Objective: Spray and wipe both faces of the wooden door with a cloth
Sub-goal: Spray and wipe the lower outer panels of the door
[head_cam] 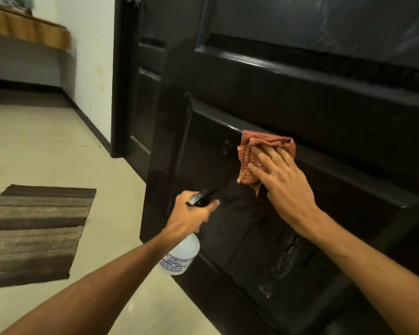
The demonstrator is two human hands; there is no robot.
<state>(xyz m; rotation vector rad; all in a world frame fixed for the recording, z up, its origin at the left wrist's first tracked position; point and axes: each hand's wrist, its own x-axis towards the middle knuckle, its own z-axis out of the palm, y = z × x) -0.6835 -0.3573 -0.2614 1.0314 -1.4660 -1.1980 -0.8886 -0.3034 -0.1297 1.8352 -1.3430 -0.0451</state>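
The dark wooden door [300, 97] fills the right of the view, its near face glossy with wet patches on the lower panel. My right hand [281, 180] presses a crumpled red checked cloth [252, 153] flat against the top of that lower panel, fingers spread over it. My left hand [191, 213] grips the neck of a clear spray bottle [179, 257] with a black trigger head, its nozzle pointing at the door just below the cloth. The bottle hangs close to the door's free edge.
A striped brown floor mat [34, 228] lies on the pale tiled floor at the left. Behind the door's edge stands the dark door frame [121, 81] against a white wall. A wooden bench or bed [29, 30] sits at the far left.
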